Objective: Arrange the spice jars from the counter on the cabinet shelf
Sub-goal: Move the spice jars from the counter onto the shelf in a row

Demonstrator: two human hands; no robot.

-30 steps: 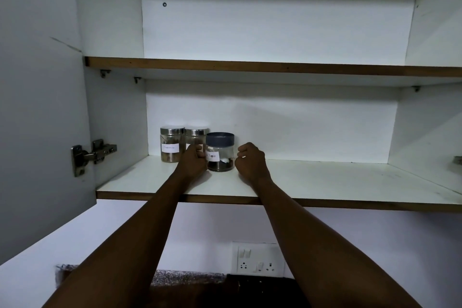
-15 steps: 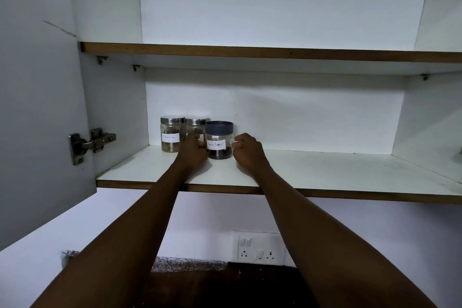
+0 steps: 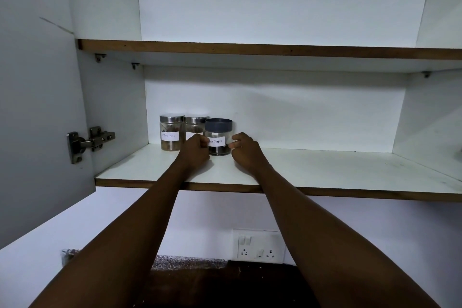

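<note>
Three spice jars stand in a row at the back left of the lower cabinet shelf (image 3: 325,170). The leftmost jar (image 3: 170,134) has a steel lid and a label reading cinnamon. A second steel-lidded jar (image 3: 195,126) stands beside it, its label half hidden by my left hand (image 3: 196,149). The black pepper jar (image 3: 218,139) has a dark grey lid and dark contents. My left hand's fingertips touch its left side, and my right hand (image 3: 246,149) touches its right side with fingers curled.
The upper shelf (image 3: 275,49) holds nothing visible. The open cabinet door (image 3: 37,107) with its hinge (image 3: 87,142) stands at the left. Below the cabinet are a wall socket plate (image 3: 258,246) and a dark counter (image 3: 225,285).
The view has tilted so the shelf sits a little higher in frame. Both hands stay at the black pepper jar, which has been nudged slightly back towards the other jars.
</note>
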